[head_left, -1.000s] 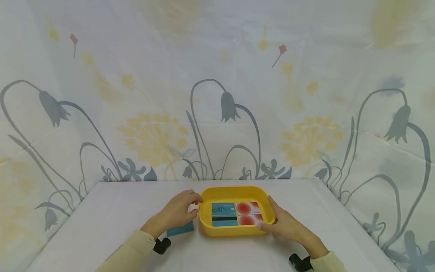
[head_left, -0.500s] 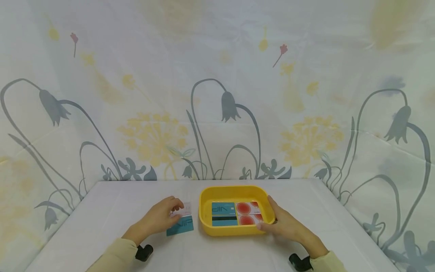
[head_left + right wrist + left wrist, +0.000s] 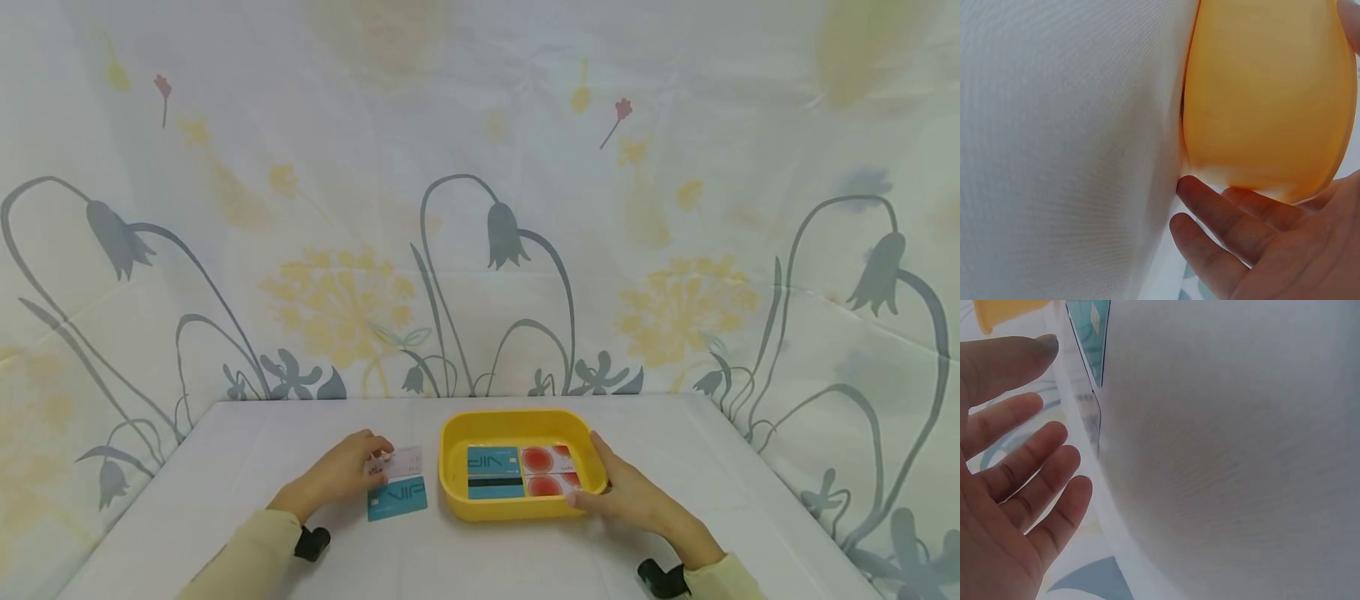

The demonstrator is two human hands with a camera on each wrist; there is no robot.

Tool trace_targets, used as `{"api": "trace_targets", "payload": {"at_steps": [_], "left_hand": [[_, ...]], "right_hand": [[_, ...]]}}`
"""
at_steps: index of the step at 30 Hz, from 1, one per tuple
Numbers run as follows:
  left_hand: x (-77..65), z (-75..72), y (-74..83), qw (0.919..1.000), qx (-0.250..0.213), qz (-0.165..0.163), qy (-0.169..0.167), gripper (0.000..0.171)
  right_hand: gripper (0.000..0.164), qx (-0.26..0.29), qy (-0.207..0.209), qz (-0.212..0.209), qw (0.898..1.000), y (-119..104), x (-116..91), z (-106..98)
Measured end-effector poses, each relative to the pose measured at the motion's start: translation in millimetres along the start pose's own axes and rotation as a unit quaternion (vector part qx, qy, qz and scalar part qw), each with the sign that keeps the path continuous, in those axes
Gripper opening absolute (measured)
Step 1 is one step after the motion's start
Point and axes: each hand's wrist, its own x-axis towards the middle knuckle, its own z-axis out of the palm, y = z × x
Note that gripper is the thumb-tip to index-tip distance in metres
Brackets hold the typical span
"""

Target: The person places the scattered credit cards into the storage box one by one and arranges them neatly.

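Observation:
My left hand hovers at the left end of a pale pink card, fingers loosely bent and thumb apart, with nothing between them in the left wrist view. Its fingers cover part of that card. Just in front lies a teal card marked VIP. My right hand grips the right end of a yellow plastic tray, thumb at the front rim and fingers along the side. Inside the tray lie two teal cards, one lettered VIP and one with a black stripe, beside two red-and-white cards.
Everything stands on a white-covered table. A flower-patterned curtain hangs behind its back edge. Black wrist straps with cameras sit at both cuffs.
My left hand has drawn back leftward from the tray's left rim to the loose cards, uncovering the teal and pink ones. The right hand and the tray have stayed put.

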Motion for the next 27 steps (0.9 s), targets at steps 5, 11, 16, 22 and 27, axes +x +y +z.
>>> {"api": "trace_targets", "payload": {"at_steps": [5,11,16,22,27], "left_hand": [[3.5,0.3,-3.5,0.9995,-0.011,-0.022,-0.017,0.038],[7.4,1.6,-6.0,0.999,-0.013,-0.033,-0.026,0.038],[10.2,1.5,-7.0,0.9984,-0.017,-0.043,-0.033,0.037],[12.4,1.3,-8.6,0.9981,-0.025,-0.045,-0.035,0.036],[16.0,2.4,-10.3,0.9972,-0.03,-0.057,-0.039,0.037]], "right_hand": [[0.11,0.006,0.0,0.003,1.0,1.7,1.6,1.2],[0.11,0.01,0.002,0.007,1.0,3.0,2.4,1.3],[0.112,0.015,0.002,0.025,1.0,1.7,2.0,1.1],[0.111,0.009,0.0,0.025,1.0,1.5,2.4,1.3],[0.109,0.008,-0.002,0.018,1.0,2.5,2.2,1.6]]}}
